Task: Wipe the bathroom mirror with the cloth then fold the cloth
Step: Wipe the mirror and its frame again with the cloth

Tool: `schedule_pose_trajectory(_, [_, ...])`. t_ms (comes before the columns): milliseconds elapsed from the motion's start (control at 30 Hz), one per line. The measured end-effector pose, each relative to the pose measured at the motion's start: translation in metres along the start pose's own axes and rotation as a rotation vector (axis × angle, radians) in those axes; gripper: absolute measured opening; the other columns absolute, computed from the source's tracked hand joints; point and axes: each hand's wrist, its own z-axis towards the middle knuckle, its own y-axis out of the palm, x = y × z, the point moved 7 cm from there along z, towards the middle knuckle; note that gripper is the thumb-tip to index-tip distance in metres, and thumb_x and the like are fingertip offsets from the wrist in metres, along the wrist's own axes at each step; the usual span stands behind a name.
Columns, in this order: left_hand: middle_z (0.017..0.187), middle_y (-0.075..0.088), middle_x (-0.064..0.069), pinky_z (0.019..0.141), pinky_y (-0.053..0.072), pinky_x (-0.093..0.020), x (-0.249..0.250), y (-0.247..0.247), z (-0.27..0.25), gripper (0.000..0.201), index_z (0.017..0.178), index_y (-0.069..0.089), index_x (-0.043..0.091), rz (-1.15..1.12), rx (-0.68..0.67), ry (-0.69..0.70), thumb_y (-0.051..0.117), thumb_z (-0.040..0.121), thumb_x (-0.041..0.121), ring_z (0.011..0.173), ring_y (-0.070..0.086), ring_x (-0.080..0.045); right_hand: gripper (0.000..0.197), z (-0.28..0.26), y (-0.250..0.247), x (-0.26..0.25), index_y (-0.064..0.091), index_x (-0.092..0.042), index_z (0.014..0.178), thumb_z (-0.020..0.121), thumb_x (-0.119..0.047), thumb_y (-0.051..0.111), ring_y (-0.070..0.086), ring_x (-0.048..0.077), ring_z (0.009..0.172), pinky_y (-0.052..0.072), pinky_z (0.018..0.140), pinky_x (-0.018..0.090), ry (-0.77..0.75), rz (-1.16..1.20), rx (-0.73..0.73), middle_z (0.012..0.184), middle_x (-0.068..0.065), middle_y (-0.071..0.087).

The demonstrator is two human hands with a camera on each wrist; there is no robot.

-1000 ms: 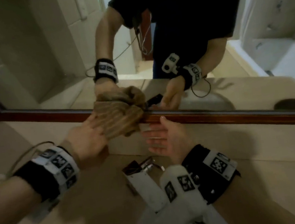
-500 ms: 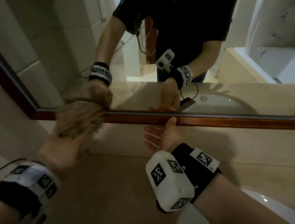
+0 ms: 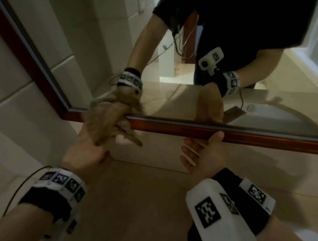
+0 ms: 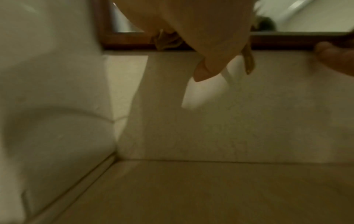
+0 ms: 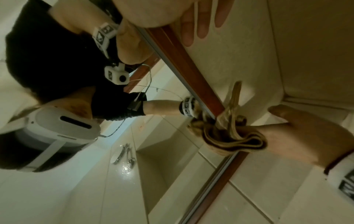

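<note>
The mirror (image 3: 165, 40) is being bordered by a red-brown frame (image 3: 194, 125) above the beige tabletop (image 3: 135, 212). The bunched tan cloth (image 3: 105, 122) is being pressed at the frame's far left corner, gripped by the left hand (image 3: 83, 158). The right hand (image 3: 203, 153) is being held near the frame, fingers (image 3: 189, 150) spread wide

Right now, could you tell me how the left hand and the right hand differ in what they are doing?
The left hand grips the bunched brown cloth against the mirror's lower left corner; the right hand holds nothing. The left hand's fingers are curled round the cloth; the right hand's are straight, tips at the wooden frame. Both wear marker wristbands.
</note>
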Motion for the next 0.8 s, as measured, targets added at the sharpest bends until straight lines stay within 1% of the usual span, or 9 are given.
schedule_pose_trajectory(33, [0.122, 0.056, -0.025, 0.084, 0.05, -0.045, -0.023, 0.008, -0.007, 0.051, 0.132, 0.046, 0.002, -0.07, -0.049, -0.225, 0.048, 0.09, 0.031, 0.097, 0.055, -0.038, 0.067, -0.002, 0.008, 0.004, 0.054, -0.012, 0.128, 0.098, -0.061, 0.018, 0.06, 0.019, 0.083, 0.044, 0.065, 0.031, 0.022, -0.008, -0.009, 0.089, 0.004, 0.067])
schedule_pose_trajectory(100, [0.133, 0.048, -0.022, 0.083, 0.048, -0.042, -0.053, 0.022, -0.019, 0.076, 0.147, 0.019, 0.007, -0.186, -0.146, -0.544, 0.061, 0.088, 0.031, 0.104, 0.056, -0.038, 0.061, -0.006, 0.028, 0.018, 0.059, -0.012, 0.117, 0.099, -0.059, 0.024, 0.059, 0.02, 0.081, 0.043, 0.068, 0.031, 0.072, -0.072, -0.055, 0.091, 0.004, 0.068])
schedule_pose_trajectory(167, [0.142, 0.037, -0.023, 0.092, 0.044, -0.044, -0.063, 0.028, -0.02, 0.077, 0.146, 0.02, 0.002, -0.268, -0.138, -0.619, 0.064, 0.088, 0.028, 0.118, 0.049, -0.039, 0.055, -0.011, 0.056, 0.036, 0.063, -0.012, 0.106, 0.1, -0.056, 0.03, 0.058, 0.021, 0.083, 0.042, 0.072, 0.033, 0.113, -0.166, -0.148, 0.093, 0.005, 0.068])
schedule_pose_trajectory(267, [0.128, 0.047, -0.023, 0.087, 0.042, -0.042, -0.071, 0.028, -0.019, 0.058, 0.135, 0.035, 0.003, -0.262, -0.087, -0.638, 0.057, 0.092, 0.035, 0.112, 0.051, -0.037, 0.049, -0.013, 0.098, 0.058, 0.065, -0.012, 0.106, 0.101, -0.051, 0.035, 0.057, 0.021, 0.085, 0.044, 0.074, 0.033, 0.132, -0.258, -0.248, 0.099, 0.005, 0.068])
schedule_pose_trajectory(400, [0.075, 0.057, -0.019, 0.054, 0.047, -0.037, -0.064, 0.012, -0.026, 0.033, 0.094, 0.062, 0.001, -0.037, 0.102, -0.437, 0.057, 0.082, 0.032, 0.063, 0.057, -0.033, 0.055, -0.008, 0.129, 0.07, 0.063, -0.007, 0.11, 0.102, -0.05, 0.03, 0.06, 0.017, 0.073, 0.046, 0.06, 0.028, 0.019, -0.308, -0.228, 0.09, 0.005, 0.069])
schedule_pose_trajectory(467, [0.06, 0.051, -0.014, 0.046, 0.04, -0.031, -0.06, 0.008, -0.027, 0.021, 0.075, 0.058, 0.007, 0.003, 0.153, -0.366, 0.059, 0.079, 0.028, 0.049, 0.05, -0.029, 0.059, -0.001, 0.131, 0.073, 0.065, -0.006, 0.105, 0.102, -0.051, 0.026, 0.059, 0.015, 0.067, 0.045, 0.058, 0.026, -0.055, -0.362, -0.216, 0.082, 0.004, 0.069])
schedule_pose_trajectory(600, [0.051, 0.052, -0.012, 0.045, 0.035, -0.023, -0.056, 0.008, -0.021, 0.031, 0.065, 0.054, 0.005, -0.088, 0.208, -0.2, 0.046, 0.076, 0.033, 0.039, 0.051, -0.026, 0.061, 0.009, 0.126, 0.072, 0.065, 0.002, 0.101, 0.103, -0.046, 0.028, 0.058, 0.014, 0.058, 0.043, 0.048, 0.018, -0.202, -0.384, -0.175, 0.081, 0.012, 0.067])
schedule_pose_trajectory(700, [0.053, 0.055, -0.013, 0.042, 0.042, -0.026, -0.072, 0.018, -0.021, 0.04, 0.066, 0.058, 0.006, -0.138, 0.149, -0.229, 0.036, 0.079, 0.037, 0.04, 0.052, -0.028, 0.062, 0.011, 0.125, 0.075, 0.067, -0.001, 0.084, 0.102, -0.047, 0.029, 0.059, 0.018, 0.057, 0.045, 0.051, 0.022, -0.28, -0.391, -0.161, 0.071, 0.011, 0.068])
schedule_pose_trajectory(800, [0.056, 0.057, -0.013, 0.044, 0.04, -0.025, -0.088, 0.007, -0.02, 0.026, 0.064, 0.059, 0.007, -0.158, 0.251, -0.254, 0.05, 0.075, 0.029, 0.042, 0.053, -0.029, 0.06, 0.007, 0.127, 0.085, 0.069, -0.008, 0.077, 0.101, -0.049, 0.033, 0.061, 0.019, 0.063, 0.047, 0.06, 0.028, -0.269, -0.403, -0.18, 0.073, 0.009, 0.071])
